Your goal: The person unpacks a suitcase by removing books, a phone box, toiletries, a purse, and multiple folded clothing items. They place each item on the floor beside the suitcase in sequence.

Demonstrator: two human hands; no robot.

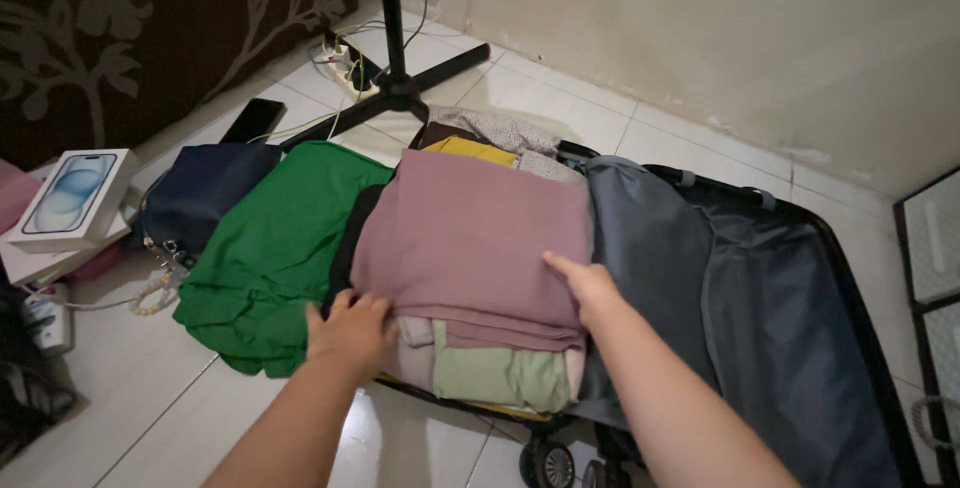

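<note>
2 hands on mauve folded cloth; left hand grip curled at edge; right hand flat, open.

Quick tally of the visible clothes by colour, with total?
Mauve: 1, folded garment on top of the stack, under the left hand and right hand
Green: 1, garment beside the stack
Light green: 1
Yellow: 1
Patterned grey: 1
Total: 5; deeper layers hidden.
</note>
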